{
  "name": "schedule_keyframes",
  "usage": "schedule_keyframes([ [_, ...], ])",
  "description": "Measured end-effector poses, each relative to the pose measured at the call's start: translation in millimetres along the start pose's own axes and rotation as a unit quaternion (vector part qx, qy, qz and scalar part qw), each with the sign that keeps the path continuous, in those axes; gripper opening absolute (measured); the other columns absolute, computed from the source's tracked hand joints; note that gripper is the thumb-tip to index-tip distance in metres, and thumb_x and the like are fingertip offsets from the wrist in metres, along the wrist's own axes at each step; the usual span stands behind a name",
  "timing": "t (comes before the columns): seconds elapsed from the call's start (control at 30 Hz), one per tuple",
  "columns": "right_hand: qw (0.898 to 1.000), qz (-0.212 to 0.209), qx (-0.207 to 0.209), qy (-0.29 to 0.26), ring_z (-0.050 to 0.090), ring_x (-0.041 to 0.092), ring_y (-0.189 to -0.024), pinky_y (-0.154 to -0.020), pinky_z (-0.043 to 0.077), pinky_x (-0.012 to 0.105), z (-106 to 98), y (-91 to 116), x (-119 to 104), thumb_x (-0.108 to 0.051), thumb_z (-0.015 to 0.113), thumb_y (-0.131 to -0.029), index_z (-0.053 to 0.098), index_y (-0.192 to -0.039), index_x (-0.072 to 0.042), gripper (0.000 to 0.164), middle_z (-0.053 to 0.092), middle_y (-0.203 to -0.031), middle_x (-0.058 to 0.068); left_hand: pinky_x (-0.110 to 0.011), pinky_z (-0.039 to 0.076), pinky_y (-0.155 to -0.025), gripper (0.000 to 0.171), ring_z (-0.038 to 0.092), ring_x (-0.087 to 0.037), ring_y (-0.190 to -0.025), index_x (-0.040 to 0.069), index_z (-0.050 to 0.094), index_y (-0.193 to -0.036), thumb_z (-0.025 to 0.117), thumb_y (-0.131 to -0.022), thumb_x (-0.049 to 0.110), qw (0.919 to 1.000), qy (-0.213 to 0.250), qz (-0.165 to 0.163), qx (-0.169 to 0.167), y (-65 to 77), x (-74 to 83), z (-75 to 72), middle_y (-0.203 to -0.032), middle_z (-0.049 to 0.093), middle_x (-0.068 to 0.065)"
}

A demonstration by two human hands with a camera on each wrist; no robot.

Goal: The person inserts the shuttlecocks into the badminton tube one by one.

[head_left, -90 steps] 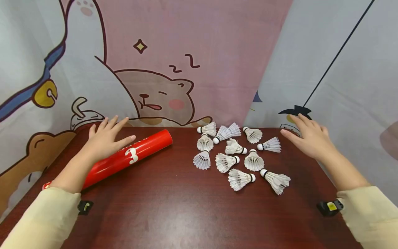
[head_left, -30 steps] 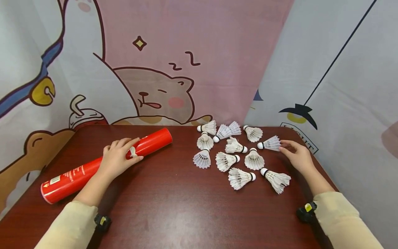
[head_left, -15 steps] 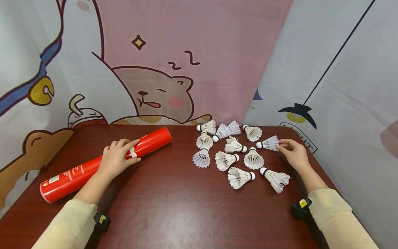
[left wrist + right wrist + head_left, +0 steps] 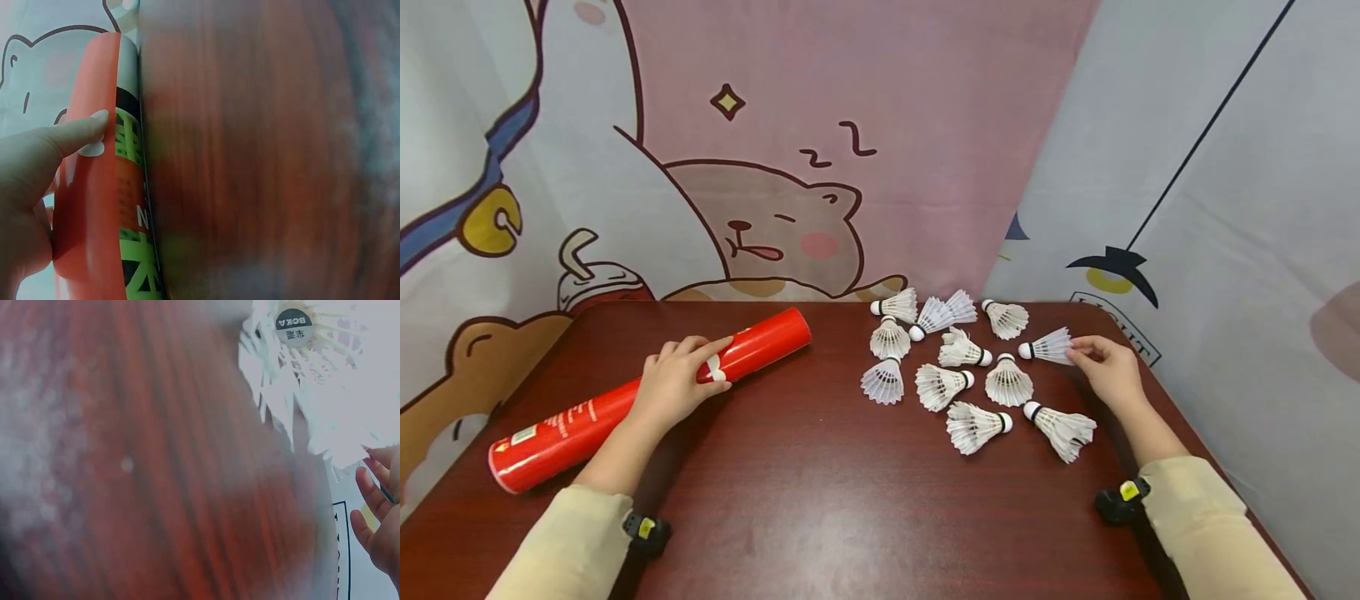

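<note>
A long red shuttlecock tube (image 4: 574,423) lies slantwise on the left of the table. My left hand (image 4: 672,385) grips it from above near its middle; in the left wrist view the thumb (image 4: 84,132) lies along the tube's red side, with a green and black printed band beside it. On the right, my right hand (image 4: 1108,373) pinches the skirt edge of a white shuttlecock (image 4: 1048,346), which lies with its cork pointing left. In the right wrist view, bright glare washes out the feathers near my fingertips (image 4: 362,472).
Several other white shuttlecocks (image 4: 940,387) lie scattered at the table's back right, left of my right hand. One shuttlecock (image 4: 1062,430) lies just in front of the pinched one. A printed cloth (image 4: 925,150) hangs behind the dark red-brown table (image 4: 820,517).
Both hands were raised with fingers spread three seconds ago. The left came down onto the tube and took hold; the right reached in and pinched the shuttlecock. Little moved in the last half second.
</note>
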State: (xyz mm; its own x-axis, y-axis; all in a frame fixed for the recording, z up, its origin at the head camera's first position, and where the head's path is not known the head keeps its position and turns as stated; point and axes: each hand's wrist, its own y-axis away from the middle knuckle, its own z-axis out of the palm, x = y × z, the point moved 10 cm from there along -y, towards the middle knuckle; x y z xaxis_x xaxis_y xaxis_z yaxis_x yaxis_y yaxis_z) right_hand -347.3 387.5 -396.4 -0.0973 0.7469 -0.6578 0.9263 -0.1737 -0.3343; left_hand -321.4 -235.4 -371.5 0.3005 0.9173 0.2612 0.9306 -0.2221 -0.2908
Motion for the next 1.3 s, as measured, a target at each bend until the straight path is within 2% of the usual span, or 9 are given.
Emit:
schedule_keyframes([
  [0.17, 1.000, 0.014, 0.009, -0.003, 0.050, 0.017, -0.075, -0.054, 0.041, 0.019, -6, 4, 3, -0.028, 0.061, -0.095, 0.067, -0.109, -0.003, 0.029, 0.064, -0.095, 0.012, -0.057, 0.031, -0.082, 0.072, 0.042, -0.041, -0.108, 0.017, 0.052, -0.139, 0.083, -0.074, 0.026, 0.9999, 0.008, 0.009, 0.000, 0.6, 6.1, -1.7, -0.121, 0.051, -0.017],
  [0.3, 1.000, 0.012, 0.024, -0.016, 0.051, 0.013, -0.075, -0.056, 0.041, 0.015, -13, 8, -1, -0.026, 0.062, -0.095, 0.067, -0.108, -0.002, 0.028, 0.064, -0.095, 0.011, -0.057, 0.030, -0.082, 0.071, 0.042, -0.041, -0.108, 0.017, 0.053, -0.138, 0.083, -0.074, 0.024, 0.9996, 0.017, 0.019, 0.012, 1.1, 14.2, -5.7, -0.121, 0.052, -0.017],
  [0.47, 0.998, -0.010, 0.045, -0.041, 0.054, 0.004, -0.073, -0.061, 0.041, 0.012, -21, 14, -11, -0.020, 0.064, -0.093, 0.067, -0.105, 0.000, 0.024, 0.065, -0.086, 0.000, -0.057, 0.030, -0.083, 0.071, 0.043, -0.040, -0.108, 0.018, 0.054, -0.138, 0.084, -0.073, 0.023, 0.9989, 0.022, 0.031, 0.026, 2.4, 24.0, -10.2, -0.122, 0.052, -0.016],
  [0.63, 0.995, -0.017, 0.065, -0.070, 0.055, 0.001, -0.074, -0.063, 0.041, 0.012, -29, 22, -18, -0.019, 0.066, -0.092, 0.067, -0.103, 0.001, 0.022, 0.063, -0.082, -0.013, -0.056, 0.030, -0.082, 0.072, 0.044, -0.039, -0.106, 0.019, 0.055, -0.137, 0.085, -0.072, 0.020, 0.9976, 0.031, 0.046, 0.043, 5.6, 34.0, -15.4, -0.121, 0.053, -0.014],
  [0.8, 0.990, -0.011, 0.089, -0.109, 0.055, 0.002, -0.072, -0.061, 0.042, 0.011, -37, 29, -22, -0.018, 0.068, -0.090, 0.069, -0.098, -0.003, 0.017, 0.064, -0.081, -0.011, -0.055, 0.030, -0.082, 0.072, 0.045, -0.037, -0.105, 0.019, 0.056, -0.136, 0.085, -0.071, 0.020, 0.9955, 0.037, 0.066, 0.057, 10.0, 45.7, -19.0, -0.122, 0.053, -0.012],
  [0.9, 0.989, -0.010, 0.097, -0.114, 0.055, 0.003, -0.072, -0.061, 0.042, 0.011, -40, 33, -29, -0.018, 0.069, -0.090, 0.069, -0.098, -0.002, 0.018, 0.065, -0.080, -0.011, -0.055, 0.030, -0.083, 0.072, 0.044, -0.037, -0.106, 0.020, 0.055, -0.136, 0.085, -0.071, 0.020, 0.9942, 0.040, 0.077, 0.063, 13.0, 53.1, -21.1, -0.123, 0.053, -0.012],
  [1.1, 0.989, -0.020, 0.103, -0.103, 0.055, 0.002, -0.072, -0.061, 0.042, 0.013, -46, 39, -51, -0.014, 0.068, -0.090, 0.067, -0.100, 0.003, 0.020, 0.063, -0.078, -0.018, -0.054, 0.030, -0.084, 0.072, 0.044, -0.035, -0.108, 0.021, 0.056, -0.136, 0.086, -0.071, 0.020, 0.9908, 0.050, 0.098, 0.079, 17.6, 67.1, -26.1, -0.125, 0.053, -0.012],
  [1.3, 0.984, -0.044, 0.119, -0.127, 0.055, 0.003, -0.071, -0.060, 0.040, 0.014, -50, 47, -75, -0.007, 0.070, -0.087, 0.068, -0.097, 0.003, 0.014, 0.063, -0.077, -0.019, -0.052, 0.031, -0.084, 0.072, 0.045, -0.033, -0.109, 0.022, 0.057, -0.135, 0.086, -0.070, 0.020, 0.9864, 0.061, 0.119, 0.096, 22.9, 79.8, -31.3, -0.126, 0.053, -0.010],
])
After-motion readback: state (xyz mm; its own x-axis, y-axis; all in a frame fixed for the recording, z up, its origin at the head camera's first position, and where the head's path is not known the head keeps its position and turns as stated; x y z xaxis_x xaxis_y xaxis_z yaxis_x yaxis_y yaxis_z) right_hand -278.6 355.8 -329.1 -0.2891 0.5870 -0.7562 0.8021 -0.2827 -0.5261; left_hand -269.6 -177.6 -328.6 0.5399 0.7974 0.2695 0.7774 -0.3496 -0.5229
